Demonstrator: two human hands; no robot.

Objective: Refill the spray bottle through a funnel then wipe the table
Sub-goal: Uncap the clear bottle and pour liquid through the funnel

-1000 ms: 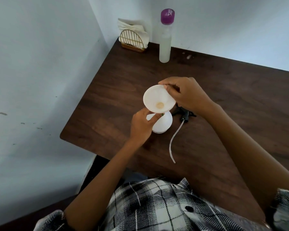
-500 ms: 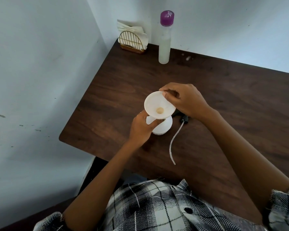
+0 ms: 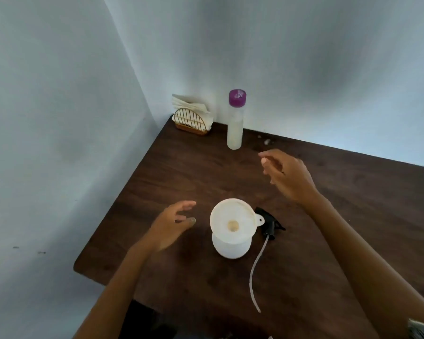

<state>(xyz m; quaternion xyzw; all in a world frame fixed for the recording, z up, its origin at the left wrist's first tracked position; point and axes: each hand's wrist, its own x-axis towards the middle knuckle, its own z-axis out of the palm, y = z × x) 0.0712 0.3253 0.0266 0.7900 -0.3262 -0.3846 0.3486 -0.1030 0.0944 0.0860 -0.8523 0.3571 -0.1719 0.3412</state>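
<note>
A white funnel sits upright in the neck of the white spray bottle, which stands near the table's front left. The black spray head with its clear dip tube lies flat on the table just right of the bottle. My left hand hovers a little left of the funnel with relaxed fingers, touching nothing. My right hand is raised beyond the funnel, fingers loose and empty, between it and the tall refill bottle with a purple cap.
The dark wooden table fits into a corner of pale walls. A wire holder with white napkins stands in the far left corner beside the refill bottle. The table's left and front edges run close to the spray bottle.
Both hands have let go: the right released the funnel's rim and moved away toward the back, the left left the bottle's neck and drew aside. The camera tilted up.
</note>
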